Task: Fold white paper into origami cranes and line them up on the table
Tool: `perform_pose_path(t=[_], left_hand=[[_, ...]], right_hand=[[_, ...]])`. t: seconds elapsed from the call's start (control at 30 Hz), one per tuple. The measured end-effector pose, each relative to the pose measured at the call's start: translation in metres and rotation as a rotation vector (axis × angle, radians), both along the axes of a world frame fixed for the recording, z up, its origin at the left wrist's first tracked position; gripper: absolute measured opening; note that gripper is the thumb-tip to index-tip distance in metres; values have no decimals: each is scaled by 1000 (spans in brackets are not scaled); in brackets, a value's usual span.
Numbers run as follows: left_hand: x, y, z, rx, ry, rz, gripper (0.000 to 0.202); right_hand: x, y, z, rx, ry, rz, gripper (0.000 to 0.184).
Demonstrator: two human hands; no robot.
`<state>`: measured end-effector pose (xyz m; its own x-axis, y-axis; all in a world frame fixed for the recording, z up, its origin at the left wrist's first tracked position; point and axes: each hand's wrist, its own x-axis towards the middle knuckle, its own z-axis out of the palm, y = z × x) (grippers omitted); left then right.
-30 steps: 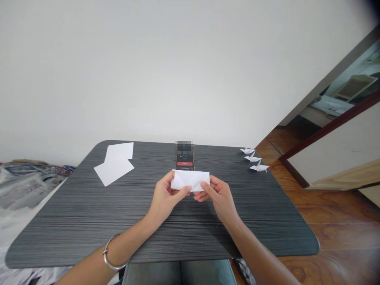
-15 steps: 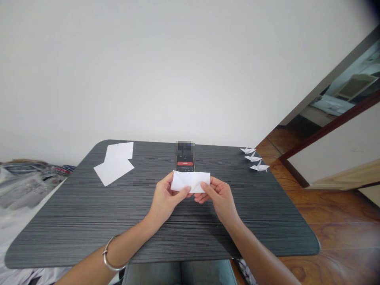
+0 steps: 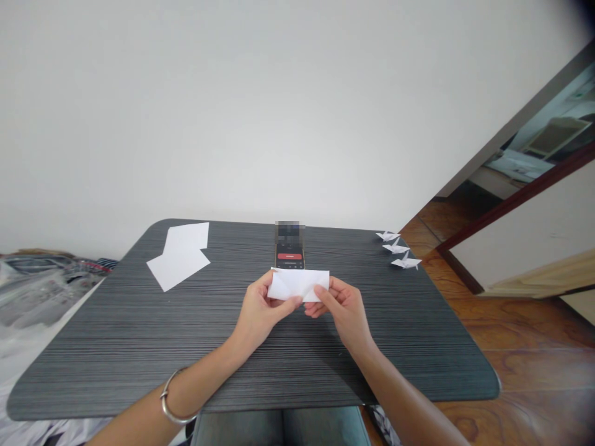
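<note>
A folded white paper (image 3: 300,282), a wide rectangle with diagonal creases, is held just above the dark striped table (image 3: 139,347). My left hand (image 3: 258,310) pinches its lower left edge, thumb on the front. My right hand (image 3: 341,306) pinches the lower right edge the same way. A silver bangle (image 3: 170,399) sits on my left wrist. Right behind the paper a phone (image 3: 289,251) stands on the table with a red button on its screen.
Two flat white sheets (image 3: 179,257) lie overlapped at the table's back left. Three small white paper cranes (image 3: 400,249) sit in a row at the back right corner. Wooden floor and an open doorway are to the right; crumpled cloth lies at left.
My left thumb has slid slightly right along the paper's lower edge. The paper and both hands otherwise stay in place.
</note>
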<state>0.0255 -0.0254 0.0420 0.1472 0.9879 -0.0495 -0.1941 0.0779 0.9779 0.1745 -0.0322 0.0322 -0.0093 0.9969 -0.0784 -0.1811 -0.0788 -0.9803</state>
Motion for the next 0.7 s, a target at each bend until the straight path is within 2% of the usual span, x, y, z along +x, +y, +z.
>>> perform_pose_path(t=[0.27, 0.43, 0.7], left_hand=[[-1, 0, 1, 35, 60, 11, 24], [-2, 1, 2, 19, -28, 9, 21], [-4, 1, 2, -10, -30, 10, 27]], right_hand=[[0, -1, -3, 55, -52, -4, 31], [3, 0, -4, 57, -80, -2, 31], [5, 1, -4, 38, -40, 30, 29]])
